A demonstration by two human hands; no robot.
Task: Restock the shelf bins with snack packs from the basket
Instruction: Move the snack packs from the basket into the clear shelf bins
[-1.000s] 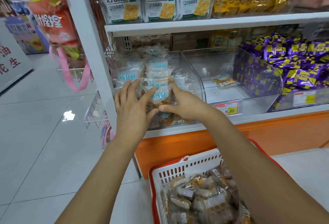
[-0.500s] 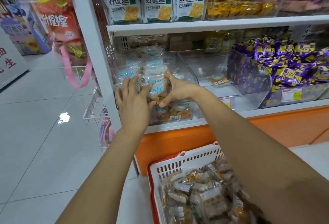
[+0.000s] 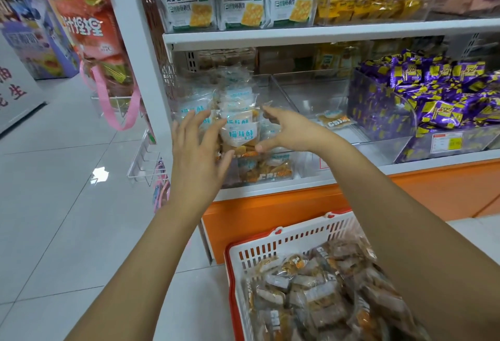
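Your left hand [image 3: 200, 151] is up at 11 o'clock from the basket [image 3: 284, 240]. Its fingers are straight and spread, the palm faces the stack of snack packs [image 3: 239, 124], and it holds nothing. Its thumb reaches toward the lower edge of the front pack, but I cannot tell whether it touches the wrapper. Your right hand [image 3: 290, 132] sits just at 3 o'clock of that stack, opened into a wide C with the forefinger stretched out above and the thumb below, gripping nothing. Its tips lie at the wrappers' right edge, and contact there is unclear too. The stack stands between your two hands in the leftmost clear bin [image 3: 273, 89] on the lower shelf [image 3: 419, 166]. Its white-and-blue labels face you, and orange-printed packs lie beneath it. At 3 o'clock of it, the next bin [image 3: 311, 91] holds a single pack [image 3: 334, 120] lying flat. Farther toward 3 o'clock is a bin heaped with purple sweets [image 3: 446, 102]. On the shelf above, at 12 o'clock, stand cracker packs [image 3: 240, 2]. The basket, white with a red rim, rests on the tiled floor [image 3: 67, 191] at 5 o'clock of your view, partly under your right forearm, and is filled with loose packs [image 3: 319, 292] in clear wrap.
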